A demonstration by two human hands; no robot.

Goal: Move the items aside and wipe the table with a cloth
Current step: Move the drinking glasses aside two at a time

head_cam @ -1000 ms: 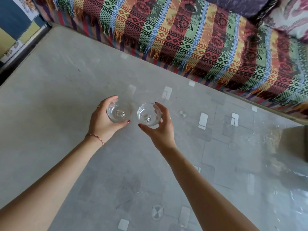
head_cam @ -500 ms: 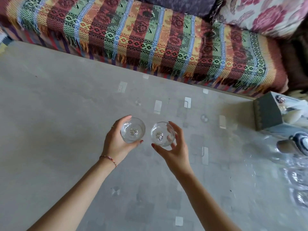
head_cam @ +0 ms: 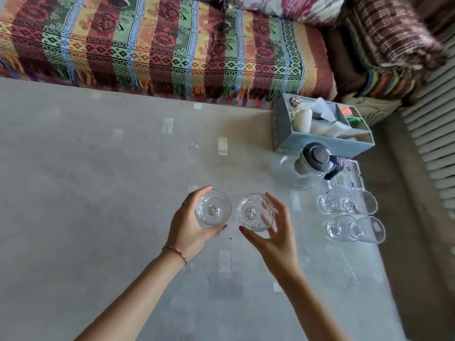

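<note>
Hands over table point(head_cam: 73, 193), each gripping one clear glass seen from above. Left hand point(head_cam: 189, 227) wraps its glass point(head_cam: 213, 209) from the left, thumb at the far rim, fingers curled under the near side. One thin cord bracelet point(head_cam: 176, 253) on the left wrist, one ring on a left finger. Right hand point(head_cam: 273, 232) cups its glass point(head_cam: 254, 212) from the right and below, fingers spread around the wall. The two glasses are side by side, near each other, not touching. Whether they rest on the table or are lifted cannot be told.

One small dark speck point(head_cam: 230, 238) on the tabletop between the two thumbs.

To the right, at the table's right edge, more clear glasses: one pair point(head_cam: 347, 201) on the far side, one pair point(head_cam: 354, 228) just nearer, so four as far as the glare allows. Counting the two in hand, six glasses.

Beyond these, one glass jug point(head_cam: 317, 161) with a dark lid and handle, standing upright. Just behind the jug, one grey box point(head_cam: 320, 143) in the far right corner, divided into compartments with pale items inside; contents too unclear to name.

No cloth for wiping is visible on the table.

Past the far edge, one sofa with a striped fringed throw point(head_cam: 160, 45); one floral cushion point(head_cam: 295, 6) at its right end.
</note>
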